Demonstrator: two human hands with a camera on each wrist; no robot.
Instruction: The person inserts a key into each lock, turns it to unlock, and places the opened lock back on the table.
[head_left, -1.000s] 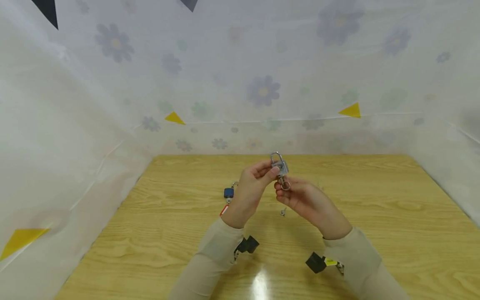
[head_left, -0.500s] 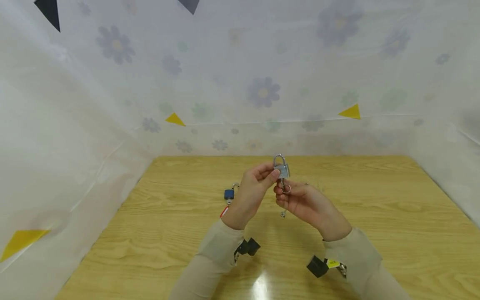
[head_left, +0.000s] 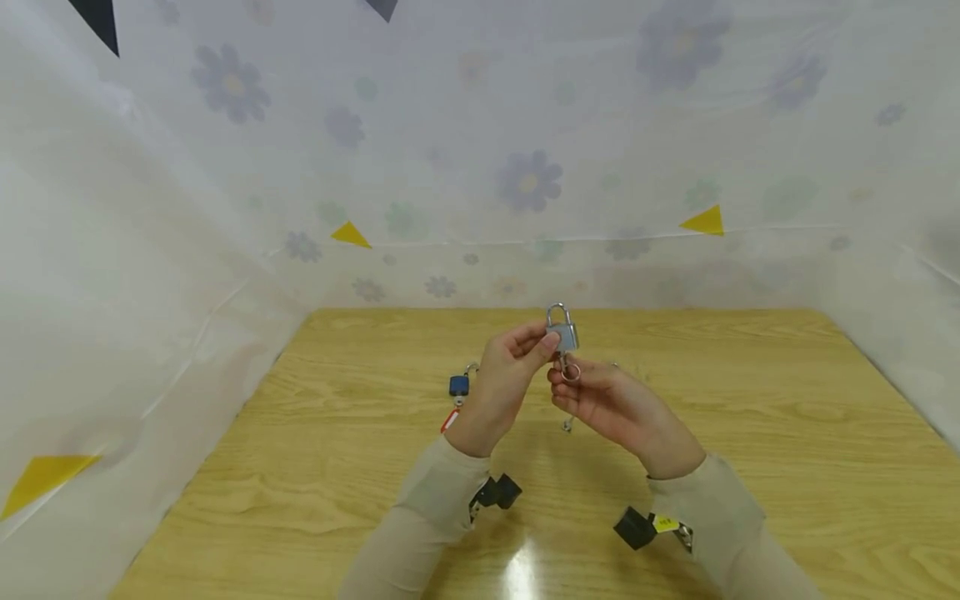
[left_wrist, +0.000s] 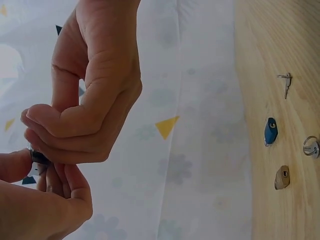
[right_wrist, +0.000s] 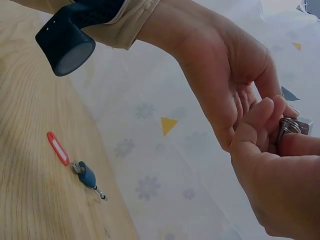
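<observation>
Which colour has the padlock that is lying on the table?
Blue; the padlock shows best in the right wrist view, beside a red tag.

1. Head view: looks forward and down from above onto a wooden table (head_left: 315,467), with both hands at frame centre and a flowered sheet (head_left: 525,125) filling the upper half.
2. Left wrist view: very close and turned sideways; the left hand (left_wrist: 95,95) fills the upper left, the table runs down the right edge.
3. Right wrist view: close, looking along the table; the right hand (right_wrist: 280,185) sits lower right.
4. All three share the blue padlock (head_left: 458,385) (left_wrist: 270,131) (right_wrist: 87,176) lying on the table.
</observation>
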